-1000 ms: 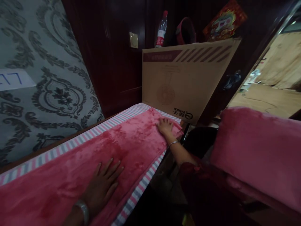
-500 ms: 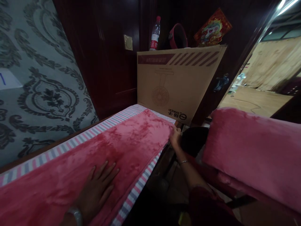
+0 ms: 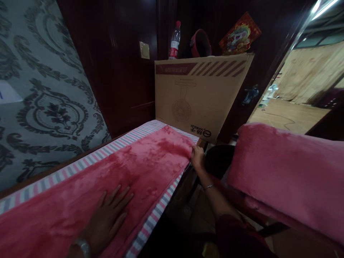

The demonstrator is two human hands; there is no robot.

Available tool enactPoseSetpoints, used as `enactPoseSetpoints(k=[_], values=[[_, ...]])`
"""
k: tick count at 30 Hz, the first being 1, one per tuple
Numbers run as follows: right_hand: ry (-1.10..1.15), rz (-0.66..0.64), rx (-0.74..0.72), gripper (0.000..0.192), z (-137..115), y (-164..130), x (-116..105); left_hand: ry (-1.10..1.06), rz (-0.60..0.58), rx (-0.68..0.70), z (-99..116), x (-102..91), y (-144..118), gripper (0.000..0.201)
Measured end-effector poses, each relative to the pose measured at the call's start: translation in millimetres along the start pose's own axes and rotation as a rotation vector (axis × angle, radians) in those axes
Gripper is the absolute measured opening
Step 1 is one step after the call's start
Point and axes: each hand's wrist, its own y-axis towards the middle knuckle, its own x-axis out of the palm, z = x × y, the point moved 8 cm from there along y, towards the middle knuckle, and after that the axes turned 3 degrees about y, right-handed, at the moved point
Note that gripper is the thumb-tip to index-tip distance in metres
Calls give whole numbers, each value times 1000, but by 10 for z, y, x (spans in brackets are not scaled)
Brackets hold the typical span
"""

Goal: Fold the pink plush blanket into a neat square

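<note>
A long strip of pink plush fabric point(image 3: 139, 168) lies along a table covered with a striped cloth point(image 3: 88, 157). My left hand point(image 3: 107, 215) rests flat on the plush, fingers spread, a bracelet at its wrist. At the strip's far right corner, my right hand point(image 3: 197, 157) has its fingers closed on the edge of the plush. Its fingertips are partly hidden by the fabric fold.
A cardboard box point(image 3: 199, 96) stands behind the table's far end, with a bottle point(image 3: 175, 41), a pink band point(image 3: 201, 43) and a red card point(image 3: 240, 34) above it. To the right, folded pink plush point(image 3: 287, 175) lies on a stand. Patterned wallpaper point(image 3: 56, 107) borders the left.
My right hand has drawn slightly toward me with the plush corner, which now bunches a little near it. My left hand stays flat on the fabric. The view has shifted slightly.
</note>
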Motion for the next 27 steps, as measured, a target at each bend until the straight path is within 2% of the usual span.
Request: enactPoseSetpoints(k=[4, 9, 15, 18, 24, 27], values=[[-32, -30, 66, 42, 20, -37, 17, 5, 21, 5, -1, 4, -6, 53], [-82, 2, 199, 49, 39, 286, -59, 31, 12, 20, 0, 33, -16, 57], [-154, -156, 404, 38, 175, 619, 156, 17, -5, 5, 24, 36, -27, 57], [-195, -175, 405, 30, 175, 697, 194, 12, 18, 12, 63, 16, -27, 57], [-250, -45, 292, 33, 98, 822, 137, 40, 101, 118, 258, -136, -21, 52], [-266, -107, 295, 26, 172, 833, 274, 23, 118, 151, 318, -223, -32, 46]])
